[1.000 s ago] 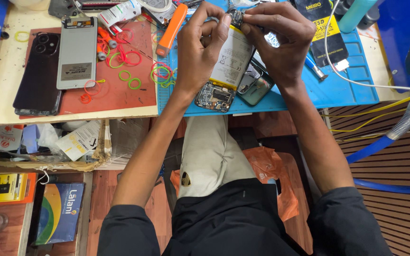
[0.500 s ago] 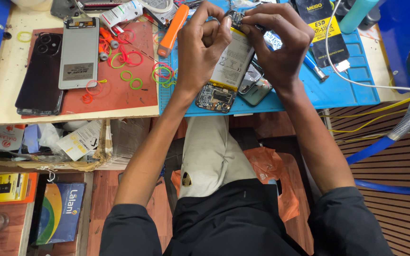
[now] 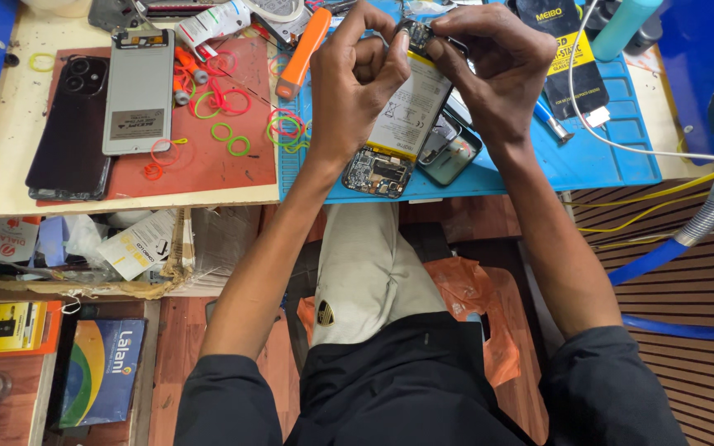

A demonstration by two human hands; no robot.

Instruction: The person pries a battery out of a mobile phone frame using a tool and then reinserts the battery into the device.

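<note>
An opened phone (image 3: 402, 124) with its back cover removed is held tilted above a blue work mat (image 3: 621, 153) on the counter (image 3: 2, 177), seen from above. Its pale battery faces up, and a bare circuit board is exposed at the lower end, which hangs just over the mat's near edge. The left hand (image 3: 357, 83) is clenched around the phone's left edge near the top, fingers curled inward. The right hand (image 3: 493, 70) is closed on the upper right corner, its fingertips pinched at the phone's top end, where a small dark part is seen (too small to be told exactly). Both grips are therefore closed on the phone.

Just beneath the phone's right side, a dark back cover (image 3: 449, 150) with a camera cutout is laid on the blue mat. An orange-handled tool (image 3: 306, 49) lies to the left of the left hand, across the seam between the blue mat and a red mat (image 3: 208, 165). Coloured rubber bands (image 3: 226, 103) are scattered on the red mat. Further left, a grey phone frame (image 3: 138, 91) is laid face down, and beside it a black phone (image 3: 72, 128) with its camera lenses up. A white cable (image 3: 605, 140) runs across the mat's right side. Below the counter edge, the person's dark sleeves and lap are visible.
</note>
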